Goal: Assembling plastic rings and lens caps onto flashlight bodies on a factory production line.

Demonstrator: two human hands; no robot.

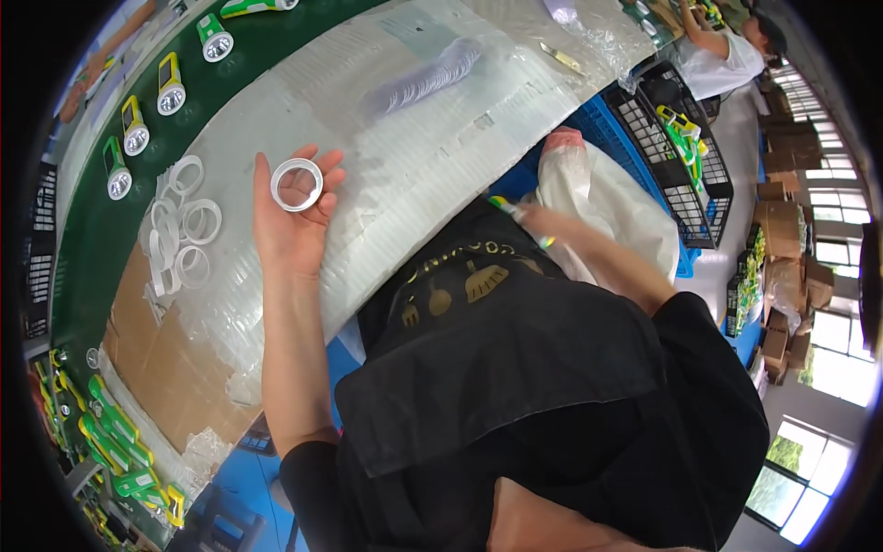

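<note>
a workshop with a long table (432,175) covered by a whitish corrugated plastic sheet; along its far edge runs a green conveyor belt (83,248) that carries yellow and green flashlights (170,87) in a row. near the left end of the table a piece of brown cardboard (156,359) lies under the sheet.

the left hand (292,216) is above the middle of the table, palm up, fingers half curled, and it grips lightly a clear plastic ring (296,184) between the thumb and the fingertips. the ring stands tilted on the fingers and does not touch the table.

to the left of this hand, toward the belt edge, a small pile of similar clear rings (184,230) lies on the sheet, near but apart from the hand.

the right hand (543,225) is at the near edge of the table, above a white plastic bag (598,198) that hangs beside a blue crate (598,129). it seems closed on something small with green and yellow colour, but i cannot tell exactly what, because it is blurred.

at the far right another person (727,51) works beside black wire baskets (685,175). cardboard boxes (782,239) stand by the windows.
</note>
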